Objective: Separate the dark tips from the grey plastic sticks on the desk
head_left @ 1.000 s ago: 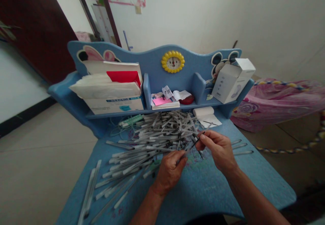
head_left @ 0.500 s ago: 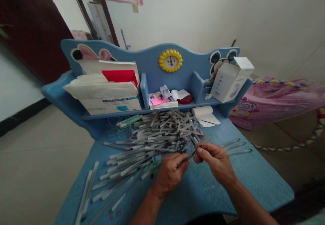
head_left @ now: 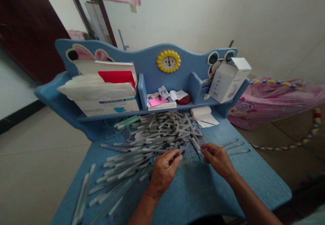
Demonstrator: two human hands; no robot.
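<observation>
Head view shows your right hand pinching a gray pen between thumb and finger, at the near right edge of the pile of pens. Your left hand is just beside it with its fingers curled tight against the pile, but you cannot tell if they hold anything. The pile lies in the middle of the blue desk, three loose pens lie just past your right hand, and behind the pile stands a shelf with a yellow clock above it and a white box on its right end.
</observation>
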